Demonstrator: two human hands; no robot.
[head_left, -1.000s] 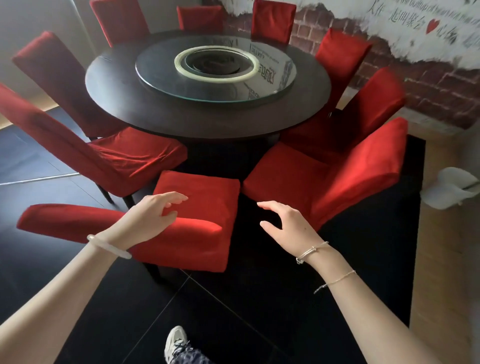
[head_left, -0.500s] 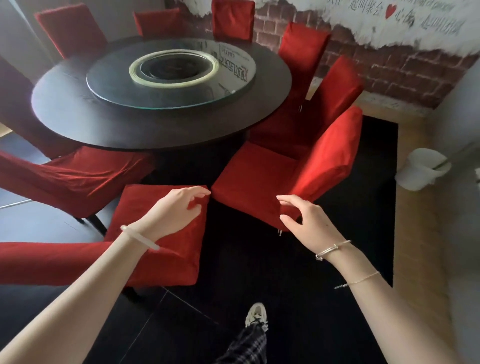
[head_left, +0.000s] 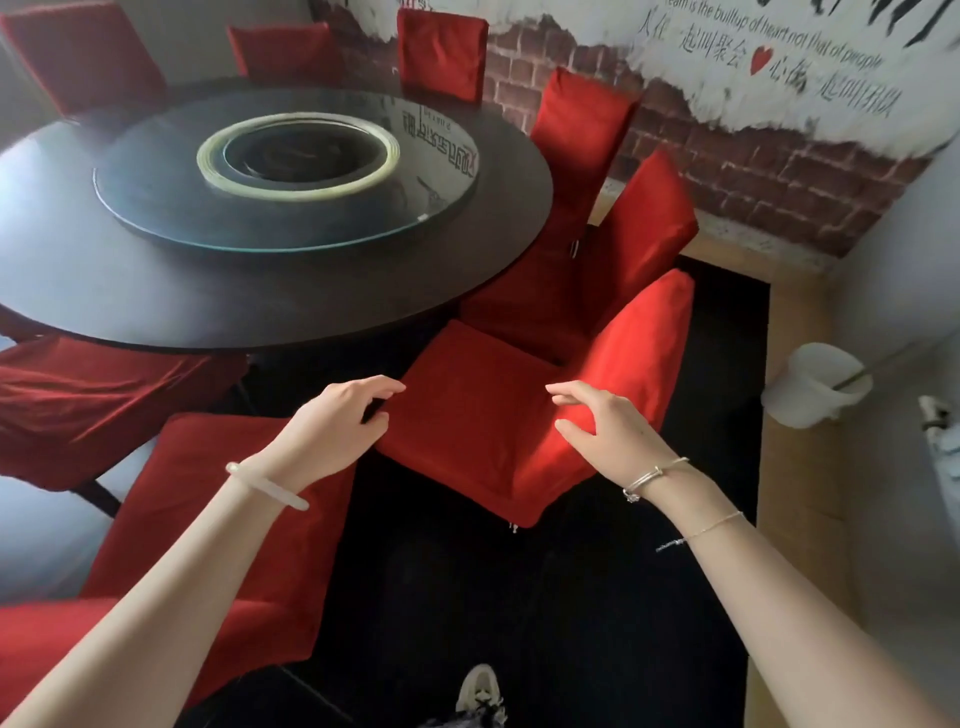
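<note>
Both arms have swung right since a second ago: they were over the nearest red-covered chair (head_left: 218, 519) at the near left, and now they frame the next red chair (head_left: 467, 415) to its right. That chair sits at the near-right edge of the round bench (head_left: 156, 306), its seat angled toward me and its back leaning off to the right. My view has turned with them, so more of the wall and the right side of the room shows.

The left grip (head_left: 332, 431) is released, with its fingers loosely curled over the seat's near-left corner; I cannot tell whether the fingertips touch the fabric. The right grip (head_left: 608, 431) is also released and holds nothing, spread over the spot where seat and backrest meet. I judge that the first chair is finished and this one is next to be taken hold of, probably to be straightened or pushed in. Neither grip has closed on it yet.

On the far wall, a painted line (head_left: 769, 39) reads roughly "is the buillup of heart not that of people", with its first word cut off. Below it run Chinese characters on either side of a red heart (head_left: 761, 60). The glass turntable (head_left: 156, 208) on the bench mirrors some characters, too warped to read.
</note>
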